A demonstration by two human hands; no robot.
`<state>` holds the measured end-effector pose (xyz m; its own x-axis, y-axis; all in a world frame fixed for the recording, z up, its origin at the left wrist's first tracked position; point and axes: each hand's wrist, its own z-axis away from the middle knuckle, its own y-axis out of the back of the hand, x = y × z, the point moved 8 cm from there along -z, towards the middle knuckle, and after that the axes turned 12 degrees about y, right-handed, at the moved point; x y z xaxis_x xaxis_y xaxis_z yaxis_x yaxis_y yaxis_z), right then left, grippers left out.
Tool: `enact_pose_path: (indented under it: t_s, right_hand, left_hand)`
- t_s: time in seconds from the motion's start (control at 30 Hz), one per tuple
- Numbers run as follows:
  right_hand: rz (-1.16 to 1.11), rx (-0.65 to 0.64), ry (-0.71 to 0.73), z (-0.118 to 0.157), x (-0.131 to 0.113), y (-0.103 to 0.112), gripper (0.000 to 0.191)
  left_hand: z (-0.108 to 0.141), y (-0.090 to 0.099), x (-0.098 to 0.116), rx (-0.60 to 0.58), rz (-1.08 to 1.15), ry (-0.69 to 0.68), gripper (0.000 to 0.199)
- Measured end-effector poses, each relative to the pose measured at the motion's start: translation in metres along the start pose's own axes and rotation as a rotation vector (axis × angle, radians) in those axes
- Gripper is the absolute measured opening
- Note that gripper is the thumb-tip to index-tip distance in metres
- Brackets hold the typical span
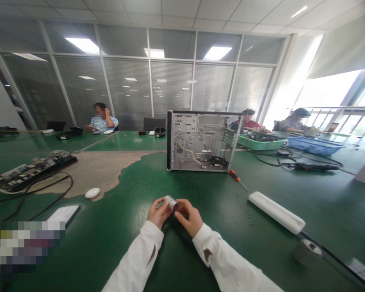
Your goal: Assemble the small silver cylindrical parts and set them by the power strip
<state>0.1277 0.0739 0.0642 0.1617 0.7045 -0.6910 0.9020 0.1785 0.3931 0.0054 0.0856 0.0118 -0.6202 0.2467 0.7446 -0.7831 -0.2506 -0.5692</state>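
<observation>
Above the green table's near middle, a small silver cylinder [171,203] with a dark reddish end is tilted between my two hands. My left hand [158,212] grips its left side between thumb and fingers. Around the reddish end are the thumb and fingers of my right hand [190,217], closed on the cylinder. Beyond the hands stands an open computer case [200,140], upright with its inside showing. An orange-handled screwdriver [235,175] lies by the case's lower right corner. What the cylinder is exactly, I cannot make out.
A white power strip [276,211] and a grey roll [308,252] lie right. Left are a circuit-board assembly [33,170] with cables and a white round object [93,193]. Green [258,142] and blue [314,147] baskets stand back right. Several people sit across the table.
</observation>
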Motion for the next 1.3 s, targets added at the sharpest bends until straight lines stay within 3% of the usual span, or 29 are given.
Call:
enact_pose_path:
  t_s: [0.27,0.47,0.73,1.3]
  right_hand:
    - [0.031,0.011,0.025,0.0,-0.004,0.003,0.035]
    - [0.046,0.022,0.03,0.001,-0.004,0.003,0.036]
    - [0.044,0.068,0.037,0.0,-0.005,0.007,0.032]
    - [0.03,0.082,0.038,0.0,-0.005,0.007,0.032]
  left_hand:
    - [0.0,-0.002,-0.004,0.013,-0.07,0.026,0.02]
    - [0.001,-0.003,-0.005,0.032,-0.127,0.028,0.022]
    - [0.007,-0.013,-0.006,-0.047,-0.159,0.027,0.023]
    - [0.005,-0.01,-0.008,-0.06,-0.1,0.077,0.017]
